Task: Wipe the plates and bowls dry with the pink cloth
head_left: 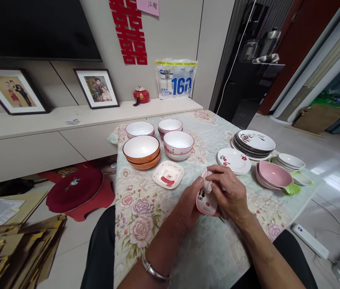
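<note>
Gripping the pink-rimmed dish [207, 204] over the tablecloth [140, 230], the left hand [189, 197] is bracing its edge while the right hand [230, 189] is pinching a white cloth [207, 186] against its far end. Wiping well is probably calling for light strokes around the rim.

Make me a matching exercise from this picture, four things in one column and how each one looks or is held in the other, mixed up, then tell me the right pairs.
Column one
1. Right hand
2. Cat dish
3. Orange bowls
4. Pink bowls

Column two
A. Stacked, the top one white inside with a dark rim
B. With a green leaf-shaped end
C. Pressing a white wad to a dish
D. Held in the left hand

Right pairs: 1-C, 2-D, 3-A, 4-B.
</note>
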